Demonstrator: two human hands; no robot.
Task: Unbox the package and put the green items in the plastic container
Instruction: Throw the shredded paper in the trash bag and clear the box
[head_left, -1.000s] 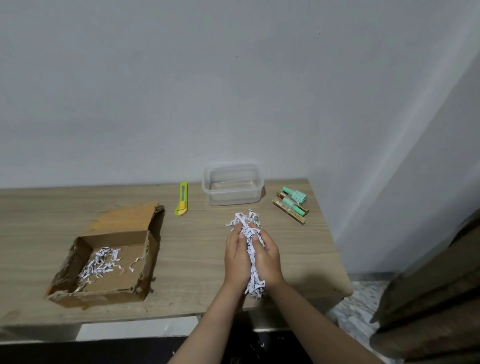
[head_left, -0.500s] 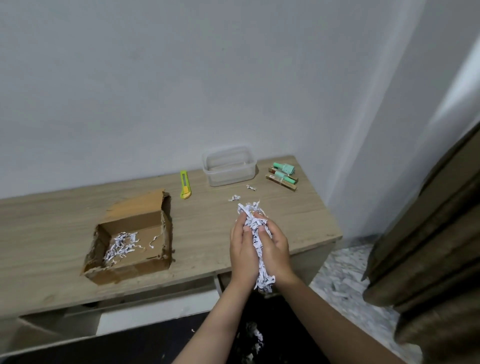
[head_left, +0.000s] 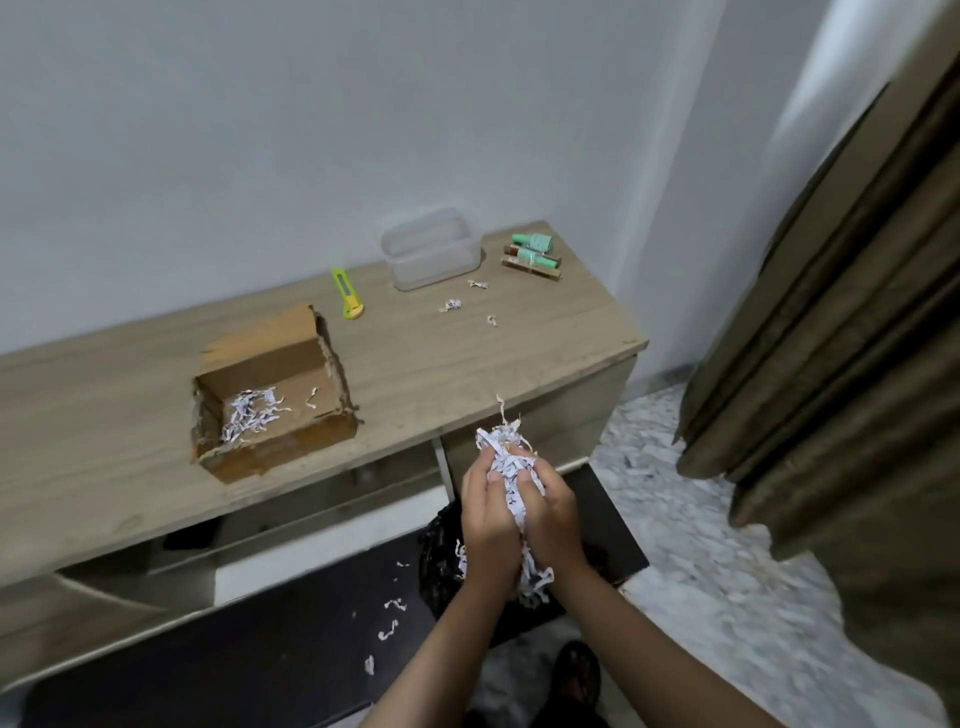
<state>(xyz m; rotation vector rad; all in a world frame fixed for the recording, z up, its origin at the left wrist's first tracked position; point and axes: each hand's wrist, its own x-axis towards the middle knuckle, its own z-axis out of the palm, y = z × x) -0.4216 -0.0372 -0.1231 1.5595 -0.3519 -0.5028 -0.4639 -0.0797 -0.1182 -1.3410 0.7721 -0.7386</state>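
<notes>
My fingers (head_left: 496, 480) on both hands, left (head_left: 488, 525) and right (head_left: 553, 519), clamp a wad of shredded paper (head_left: 511, 467) out past the table's (head_left: 467, 358) front edge, over a dark bag I can barely make out. The green items (head_left: 532, 249) lie at the far right corner just beside the container (head_left: 428, 249); the opened box (head_left: 270, 400) sits well left, scraps inside.

The dark bin (head_left: 441, 551) below the hands is mostly hidden, its contents perhaps shredded paper.
</notes>
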